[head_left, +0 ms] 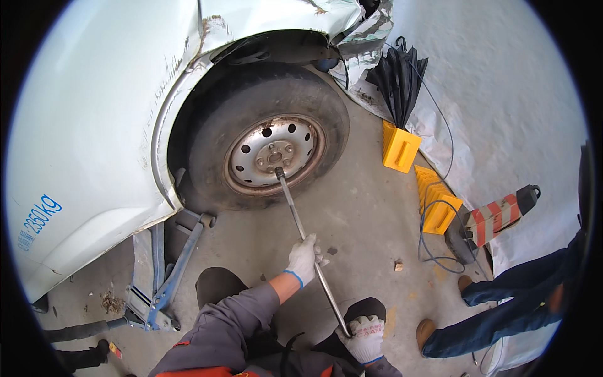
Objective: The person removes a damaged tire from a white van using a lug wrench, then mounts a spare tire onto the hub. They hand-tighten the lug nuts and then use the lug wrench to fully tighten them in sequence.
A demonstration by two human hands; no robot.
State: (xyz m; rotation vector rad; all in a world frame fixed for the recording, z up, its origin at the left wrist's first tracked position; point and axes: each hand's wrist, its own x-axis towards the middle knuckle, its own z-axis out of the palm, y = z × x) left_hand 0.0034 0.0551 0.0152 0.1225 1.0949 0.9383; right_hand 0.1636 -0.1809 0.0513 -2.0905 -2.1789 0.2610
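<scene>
A long metal lug wrench (326, 287) runs from a lug nut on the wheel down to my lap. Its socket end sits against the lower part of the wheel hub (275, 156). My left hand (304, 259), in a white knit glove with a blue cuff, is closed round the middle of the bar. My right hand (365, 338), in a matching glove, grips the bar's near end by my knee. The wheel has a rusty silver steel rim (242, 151) and a dark, dusty tyre (210, 147). Above it is the white vehicle's scraped, damaged fender (141, 69).
A blue floor jack (164, 292) stands under the vehicle at left. To the right are two yellow wheel chocks (401, 149), a folded black umbrella (397, 85), a red-and-white striped post (496, 220) and a loose cable (419, 242). Another person's legs (496, 314) are at far right.
</scene>
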